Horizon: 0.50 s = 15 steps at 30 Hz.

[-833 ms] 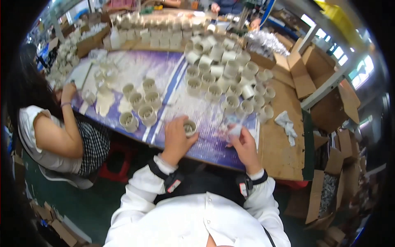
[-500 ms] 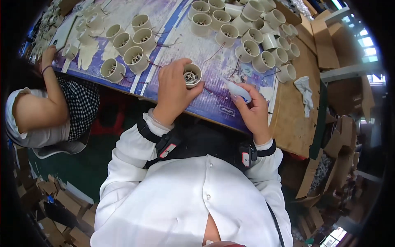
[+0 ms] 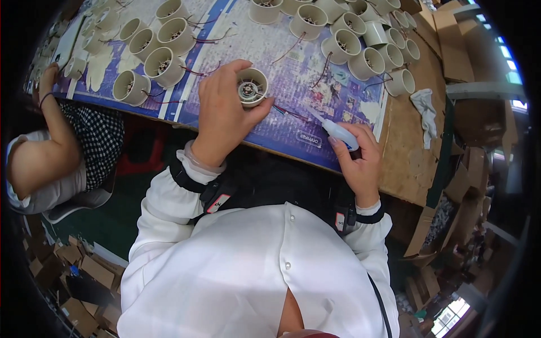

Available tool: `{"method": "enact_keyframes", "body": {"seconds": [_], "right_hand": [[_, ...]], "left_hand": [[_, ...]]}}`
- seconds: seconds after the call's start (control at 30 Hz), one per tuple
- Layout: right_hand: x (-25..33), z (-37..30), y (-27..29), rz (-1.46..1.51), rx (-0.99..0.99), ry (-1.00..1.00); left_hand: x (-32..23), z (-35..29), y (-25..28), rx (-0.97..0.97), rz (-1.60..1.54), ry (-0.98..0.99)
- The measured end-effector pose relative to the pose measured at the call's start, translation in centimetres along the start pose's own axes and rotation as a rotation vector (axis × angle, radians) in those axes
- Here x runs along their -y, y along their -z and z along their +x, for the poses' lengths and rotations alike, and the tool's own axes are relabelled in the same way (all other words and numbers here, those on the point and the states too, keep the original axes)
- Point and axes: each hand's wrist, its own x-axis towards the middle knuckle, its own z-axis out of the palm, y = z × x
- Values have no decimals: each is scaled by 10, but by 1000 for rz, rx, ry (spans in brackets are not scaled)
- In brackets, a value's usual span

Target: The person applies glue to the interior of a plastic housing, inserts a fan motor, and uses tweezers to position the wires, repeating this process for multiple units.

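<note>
— Big table [image 3: 408, 169] spreads beyond left hand [image 3: 222, 110] and right hand [image 3: 362, 155]!
— Busy pair?
— Both grasping! Pale cup [image 3: 252, 88] between the left's thumb and fingers, nozzled bottle [image 3: 341, 137] in the right's curl.
— And thin wires [image 3: 291, 114] lie between the 2 hands!
</note>
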Motion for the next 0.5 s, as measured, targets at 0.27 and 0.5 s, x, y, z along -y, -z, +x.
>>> {"method": "enact_keyframes", "body": {"seconds": [0.27,0.5], "right_hand": [[8,3,-5,-60,35,10],[9,2,-5,-81,54,25]], "left_hand": [[-2,3,2,26,3,15],[0,1,3,23,12,-3]]}}
